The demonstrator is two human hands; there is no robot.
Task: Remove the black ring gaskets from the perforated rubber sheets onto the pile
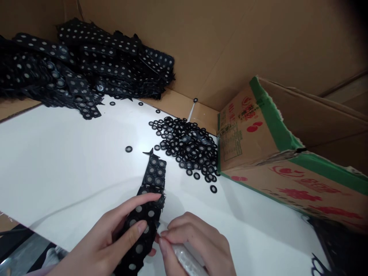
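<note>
A: What does each hand hold?

B: The left hand (115, 234) grips a black punched strip (148, 207) flat on the white surface (57, 168). The right hand (195, 245) pinches a pale, clear-handled tool (186, 262), possibly a pick, with its tip at the strip's edge.

A: And the surroundings?

B: A heap of loose black rings (188, 145) lies beside a tilted cardboard box (287, 153); stacked strips (83, 65) lie far left.

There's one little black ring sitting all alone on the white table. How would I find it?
Start at the white table and find the big heap of black rings beside the cardboard box. Look to the left of that heap, past the tip of the black strip that the left hand holds. The lone ring lies there with bare white all around it, touching nothing.
</note>
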